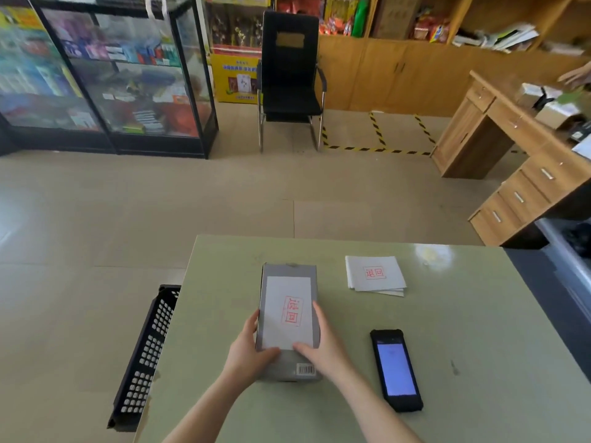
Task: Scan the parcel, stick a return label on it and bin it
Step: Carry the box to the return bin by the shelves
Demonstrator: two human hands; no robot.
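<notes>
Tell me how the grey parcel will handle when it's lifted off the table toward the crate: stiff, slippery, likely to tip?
The parcel looks like a rigid flat box with straight edges, so it probably won't flex. Lying on its broad face, it seems unlikely to tip. Its smooth grey surface may be slightly slippery, though the left hand and right hand grip opposite sides.

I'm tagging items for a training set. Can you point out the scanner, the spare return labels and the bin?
scanner (396,369): head view, on its lit screen.
spare return labels (374,272): head view, on the top sheet's red stamp.
bin (150,353): head view, on its perforated side wall.
</notes>
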